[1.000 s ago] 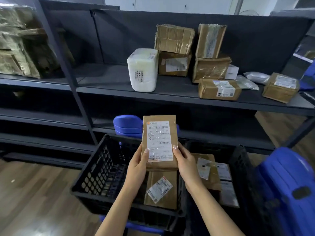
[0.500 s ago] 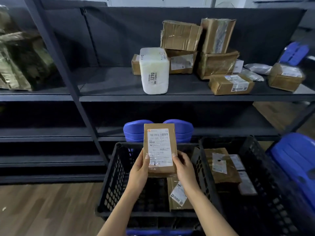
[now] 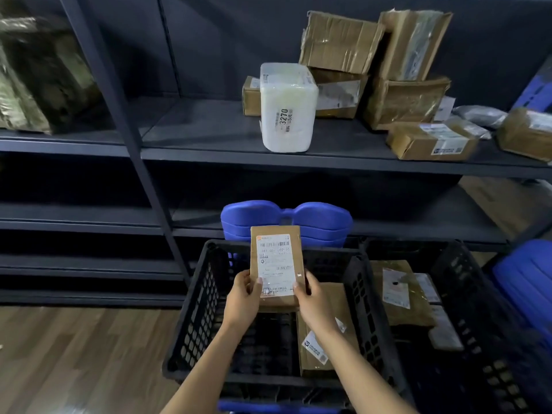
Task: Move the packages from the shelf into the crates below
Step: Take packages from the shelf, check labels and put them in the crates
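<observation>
I see the brown cardboard package (image 3: 276, 264) held over the left crate (image 3: 200, 309), above its far half; it is a flat rectangular slab, its long axis running away from me towards the shelf (image 3: 209, 135), near end low in the hands and far end raised, the white printed label facing up at the camera under glossy tape; the left hand (image 3: 242, 303) grips its near left edge and the right hand (image 3: 313, 306) its near right edge, thumbs pressed on the label and fingers curled underneath; the left crate is black plastic with perforated mesh walls, and in it one flat brown parcel (image 3: 316, 367) lies against the right wall, a small label at its near corner; the right crate (image 3: 484, 318), of the same black mesh, stands just beside it and holds several labelled brown parcels (image 3: 400, 294) lying overlapped; on the dark metal shelf above stands a white wrapped block (image 3: 286, 109), upright, with rounded corners and "3270" printed down its front; behind and right of it crumpled, taped cardboard boxes (image 3: 340, 40) are stacked, some leaning; a low flat box (image 3: 433, 141) lies near the shelf's front edge; rounded blue plastic stools (image 3: 286, 219) show behind the left crate; the floor (image 3: 74, 354) is wood plank.
</observation>
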Action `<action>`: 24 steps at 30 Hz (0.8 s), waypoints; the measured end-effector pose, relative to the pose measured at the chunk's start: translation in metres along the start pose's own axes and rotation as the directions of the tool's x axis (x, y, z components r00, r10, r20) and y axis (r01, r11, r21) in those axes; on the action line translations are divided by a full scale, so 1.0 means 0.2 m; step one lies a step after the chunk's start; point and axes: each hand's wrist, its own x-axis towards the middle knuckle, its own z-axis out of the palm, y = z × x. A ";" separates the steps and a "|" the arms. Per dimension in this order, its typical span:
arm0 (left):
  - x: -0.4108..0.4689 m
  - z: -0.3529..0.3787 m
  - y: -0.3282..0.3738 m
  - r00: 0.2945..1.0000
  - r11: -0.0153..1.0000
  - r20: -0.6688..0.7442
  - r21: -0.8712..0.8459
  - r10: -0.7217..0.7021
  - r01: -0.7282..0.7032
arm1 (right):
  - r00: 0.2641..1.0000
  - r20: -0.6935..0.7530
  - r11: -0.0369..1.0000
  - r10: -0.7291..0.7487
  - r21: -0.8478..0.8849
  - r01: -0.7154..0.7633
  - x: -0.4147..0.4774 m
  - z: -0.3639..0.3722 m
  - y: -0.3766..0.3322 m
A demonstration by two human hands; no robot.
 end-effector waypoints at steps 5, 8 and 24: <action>0.08 0.05 -0.20 0.999 0.990 0.020 0.132 -0.048 0.045 | 0.998 0.038 0.997 0.044 -0.062 -0.042 0.09 0.12 0.20; 0.14 0.08 -0.32 0.995 0.975 0.057 0.215 -0.076 0.062 | 0.993 0.069 0.993 0.101 -0.071 -0.096 0.15 0.17 0.32; 0.45 0.32 -0.70 0.960 0.934 0.209 0.341 -0.188 0.109 | 0.969 0.062 0.950 0.238 -0.221 -0.220 0.48 0.38 0.69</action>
